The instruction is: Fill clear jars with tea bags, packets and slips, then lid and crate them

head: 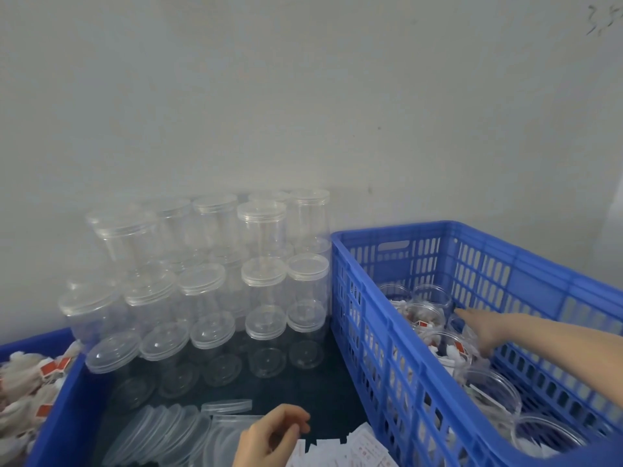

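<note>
My right hand (488,328) reaches into the blue crate (377,318) from the right, fingers straight, just above several clear jars (451,348) filled with tea bags and red-tagged packets. It grips none of them. My left hand (273,436) hovers at the bottom centre with curled fingers over a pile of white paper slips (364,449). Whether it pinches a slip is hidden. Loose clear lids (168,429) lie in an overlapping row left of that hand.
Empty lidded clear jars (263,234) are stacked in rows against the white wall, behind the dark table top (337,396). A blue bin (64,406) at the left edge holds a heap of tea bags (23,385). The crate's wall stands tall on the right.
</note>
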### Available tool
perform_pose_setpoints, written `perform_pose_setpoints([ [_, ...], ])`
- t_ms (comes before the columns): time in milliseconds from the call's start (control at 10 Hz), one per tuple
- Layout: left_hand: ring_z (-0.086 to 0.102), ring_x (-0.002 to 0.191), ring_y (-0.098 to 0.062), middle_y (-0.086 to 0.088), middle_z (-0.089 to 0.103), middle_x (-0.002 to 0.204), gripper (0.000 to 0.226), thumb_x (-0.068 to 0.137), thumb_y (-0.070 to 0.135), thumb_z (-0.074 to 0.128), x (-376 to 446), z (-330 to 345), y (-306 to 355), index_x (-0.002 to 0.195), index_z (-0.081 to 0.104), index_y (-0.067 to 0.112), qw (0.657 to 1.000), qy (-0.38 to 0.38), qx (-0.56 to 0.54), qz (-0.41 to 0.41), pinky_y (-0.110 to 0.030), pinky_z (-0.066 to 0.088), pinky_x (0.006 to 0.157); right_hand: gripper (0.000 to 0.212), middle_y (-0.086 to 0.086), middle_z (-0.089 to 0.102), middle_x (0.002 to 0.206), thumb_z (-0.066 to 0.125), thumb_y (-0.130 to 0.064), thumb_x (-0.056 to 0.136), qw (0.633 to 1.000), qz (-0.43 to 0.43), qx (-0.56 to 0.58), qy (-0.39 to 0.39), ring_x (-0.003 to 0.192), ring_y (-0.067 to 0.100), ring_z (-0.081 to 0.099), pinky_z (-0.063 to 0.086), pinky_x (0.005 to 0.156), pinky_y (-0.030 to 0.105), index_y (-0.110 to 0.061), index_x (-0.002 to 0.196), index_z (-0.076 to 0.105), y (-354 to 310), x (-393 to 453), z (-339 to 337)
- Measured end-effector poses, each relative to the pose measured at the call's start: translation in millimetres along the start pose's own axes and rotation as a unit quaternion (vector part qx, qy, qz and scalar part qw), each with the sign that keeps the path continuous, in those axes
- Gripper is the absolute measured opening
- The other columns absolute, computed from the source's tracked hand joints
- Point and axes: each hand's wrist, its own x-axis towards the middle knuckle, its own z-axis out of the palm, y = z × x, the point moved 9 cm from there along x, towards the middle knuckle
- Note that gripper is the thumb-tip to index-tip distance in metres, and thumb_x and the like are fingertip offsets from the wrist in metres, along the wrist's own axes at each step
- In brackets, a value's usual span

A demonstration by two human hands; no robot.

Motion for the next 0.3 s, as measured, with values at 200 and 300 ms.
perform_pose_setpoints([
  [200,0.064,0.077,0.004,0.018,0.072,0.081,0.026,0.089,0.006,0.055,-6,-7,1,0.085,0.067,0.029,1.0,0.008,0.014,0.001,-0.011,0.048,0.069,0.106,0.013,-0.005,0.165,0.067,-0.014,0.089,0.998,-0.01,-0.062,0.019,0.15,0.026,0.019,0.03,0.114,0.029,-0.007,0.154,-0.017,-13,-11,-10],
  [300,0.063,0.074,0.001,0.017,0.072,0.082,0.026,0.089,0.006,0.055,-10,-13,0,0.086,0.067,0.029,1.0,0.012,0.013,-0.008,-0.016,0.049,0.07,0.104,0.01,0.002,0.166,0.069,-0.018,0.09,0.999,-0.013,-0.046,0.018,0.151,0.025,0.018,0.028,0.118,0.03,-0.008,0.156,-0.011,-14,-19,-24],
])
